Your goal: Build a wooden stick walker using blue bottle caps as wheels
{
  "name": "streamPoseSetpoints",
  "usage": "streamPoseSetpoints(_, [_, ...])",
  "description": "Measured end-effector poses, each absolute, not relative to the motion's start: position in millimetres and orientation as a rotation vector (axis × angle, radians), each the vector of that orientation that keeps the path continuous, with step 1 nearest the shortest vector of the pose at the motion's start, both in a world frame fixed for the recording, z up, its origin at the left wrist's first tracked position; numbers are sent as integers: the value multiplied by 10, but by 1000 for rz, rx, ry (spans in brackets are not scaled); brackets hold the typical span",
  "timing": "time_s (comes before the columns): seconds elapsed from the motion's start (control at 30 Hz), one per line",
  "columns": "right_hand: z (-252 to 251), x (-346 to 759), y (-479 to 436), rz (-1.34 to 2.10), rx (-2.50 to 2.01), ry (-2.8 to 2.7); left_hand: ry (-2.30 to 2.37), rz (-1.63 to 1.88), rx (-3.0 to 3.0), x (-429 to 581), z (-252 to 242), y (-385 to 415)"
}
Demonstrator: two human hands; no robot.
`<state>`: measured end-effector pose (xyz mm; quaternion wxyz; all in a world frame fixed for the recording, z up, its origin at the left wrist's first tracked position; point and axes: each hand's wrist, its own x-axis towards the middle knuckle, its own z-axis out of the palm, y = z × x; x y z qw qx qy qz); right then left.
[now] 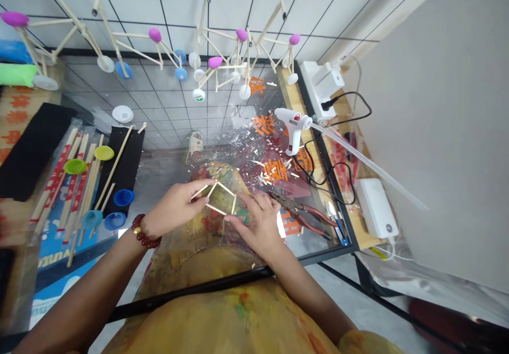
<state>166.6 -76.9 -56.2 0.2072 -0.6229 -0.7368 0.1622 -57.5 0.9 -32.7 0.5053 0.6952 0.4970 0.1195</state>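
Observation:
A small frame of thin wooden sticks sits between both hands above a glass table. My left hand, with a red bead bracelet at the wrist, pinches the frame's left stick ends with closed fingers. My right hand grips the frame's right and lower sticks, fingers curled around them. Red-handled pliers lie just right of my right hand.
A white glue gun stands beyond the hands, its cord running to a power strip. Chopsticks and coloured bottle caps lie at left. Finished stick models line the back. A white power bank lies right.

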Motion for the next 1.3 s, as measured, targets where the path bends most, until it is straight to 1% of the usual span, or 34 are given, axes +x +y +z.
streamPoseSetpoints(0.1, [-552, 1679, -766, 453, -1665, -1999, 1252, 348, 1621, -591, -295, -3])
streamPoseSetpoints(0.23, [-566, 1695, -767, 372, -1433, -1984, 1395, 446, 1590, -705, -238, 1])
streamPoseSetpoints(0.37, [-616, 1680, -767, 242, -1377, -2017, 1506, 503, 1822, -838, -235, 27])
streamPoseSetpoints(0.47, [-643, 1669, -749, 203, -1434, -2033, 1608, 454, 2031, -845, -236, 14])
streamPoseSetpoints(0.67, [-591, 1604, -543, 57, -1574, -2172, 1899, 125, 2255, -737, -243, -67])
streamPoseSetpoints(0.77, [-543, 1539, -415, 51, -1675, -2249, 1956, 131, 2340, -745, -274, -72])
streamPoseSetpoints(0.83, [-522, 1507, -367, 22, -1745, -2284, 1952, 208, 2421, -761, -282, -76])
streamPoseSetpoints(0.93, [-514, 1486, -346, -110, -1857, -2272, 1882, 342, 2504, -749, -272, -111])
streamPoseSetpoints(1.07, [-543, 1474, -332, -209, -1892, -2226, 1755, 466, 2436, -632, -304, -195])
streamPoseSetpoints(1.17, [-564, 1471, -309, -204, -1884, -2225, 1657, 488, 2376, -514, -371, -248])
streamPoseSetpoints(1.3, [-562, 1513, -291, -211, -1898, -2224, 1633, 432, 2341, -426, -406, -293])
